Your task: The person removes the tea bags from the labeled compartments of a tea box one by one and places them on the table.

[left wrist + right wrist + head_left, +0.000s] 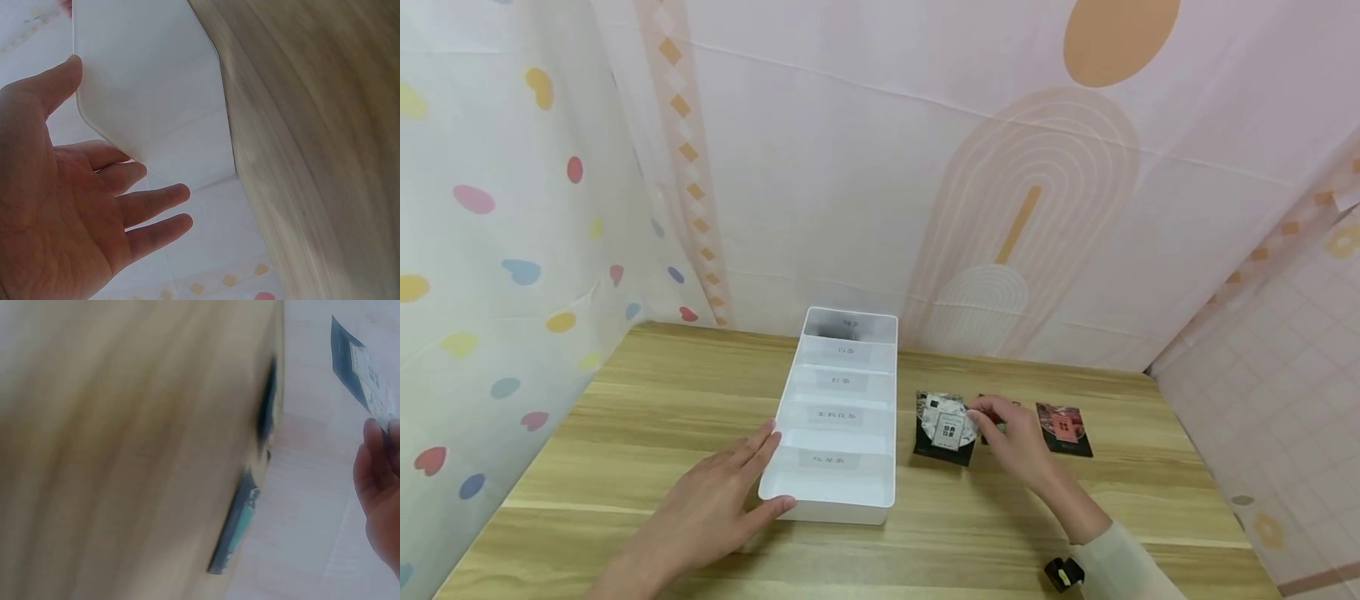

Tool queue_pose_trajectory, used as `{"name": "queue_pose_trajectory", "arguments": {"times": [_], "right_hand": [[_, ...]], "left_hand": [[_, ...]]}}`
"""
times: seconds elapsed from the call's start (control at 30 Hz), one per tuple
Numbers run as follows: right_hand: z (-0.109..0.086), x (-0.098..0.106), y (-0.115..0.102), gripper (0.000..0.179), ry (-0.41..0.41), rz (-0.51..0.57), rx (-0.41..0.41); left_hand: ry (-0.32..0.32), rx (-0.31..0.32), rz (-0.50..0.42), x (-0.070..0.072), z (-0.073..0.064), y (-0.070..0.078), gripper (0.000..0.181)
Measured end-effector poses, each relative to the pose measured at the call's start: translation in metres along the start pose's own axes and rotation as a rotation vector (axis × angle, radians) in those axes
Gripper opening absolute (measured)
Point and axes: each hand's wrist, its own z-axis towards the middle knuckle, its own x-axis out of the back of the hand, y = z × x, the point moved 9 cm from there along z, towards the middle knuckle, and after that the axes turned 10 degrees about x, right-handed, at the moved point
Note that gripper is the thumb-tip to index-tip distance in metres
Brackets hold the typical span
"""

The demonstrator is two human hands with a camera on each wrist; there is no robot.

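My left hand [715, 492] rests against the near left corner of a white divided box [842, 513]. Its fingers lie nearly straight along the left side, and the thumb touches the front rim. In the left wrist view the thumb and fingers spread around the corner of the box wall [156, 81]. My right hand [1018, 437] pinches the right edge of a flat dark packet with a white label [950, 431]. The right wrist view shows this packet [365, 372] raised and tilted, and a packet with a green label [237, 528] lying on the table.
To the right lies a dark packet with a red label [1064, 427]; another packet is mostly hidden behind my right hand. The box has several labelled compartments in a row. By my right wrist is a small black-and-yellow piece [1063, 575]. Patterned curtains [820, 167] surround the wooden table [700, 367].
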Motion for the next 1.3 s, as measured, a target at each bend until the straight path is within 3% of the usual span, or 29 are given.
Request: {"name": "queue_pose_trajectory", "arguments": {"times": [0.73, 1.3], "right_hand": [[-0.029, -0.044, 0.022, 0.008, -0.322, 0.065, -0.170], [-0.035, -0.055, 0.030, 0.005, -0.409, 0.007, -0.174]], "left_hand": [[-0.007, 0.011, -0.001, 0.000, 0.000, -0.001, 0.080], [-0.014, 0.021, -0.008, -0.001, 0.000, -0.001, 0.082]]}}
